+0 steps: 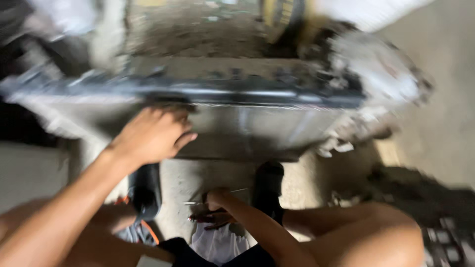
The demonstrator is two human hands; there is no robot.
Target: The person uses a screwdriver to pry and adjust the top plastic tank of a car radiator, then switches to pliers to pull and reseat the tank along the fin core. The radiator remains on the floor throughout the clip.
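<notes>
Head view, only one avail.; heavy motion blur throughout. Left hand (151, 134) flat on large grey sheet-metal panel (257, 129), fingers (184, 141) spread and open, gripping nothing; prob. pressing down to steady panel. Panel lying across frame on concrete floor (440, 89), just ahead of feet, long dark bar or rail (208, 95) along far edge. Right hand (217, 207) low, near body, between knees; fingers curled shut on thin metal piece, poss. wire or small tool (217, 196), too blurred to identify. Black sandals (267, 185) on both feet, planted close to panel's near edge, squatting stance likely for reach. White debris-covered lump (381, 74) at panel's far right end. Dirt patch (198, 29) beyond.
</notes>
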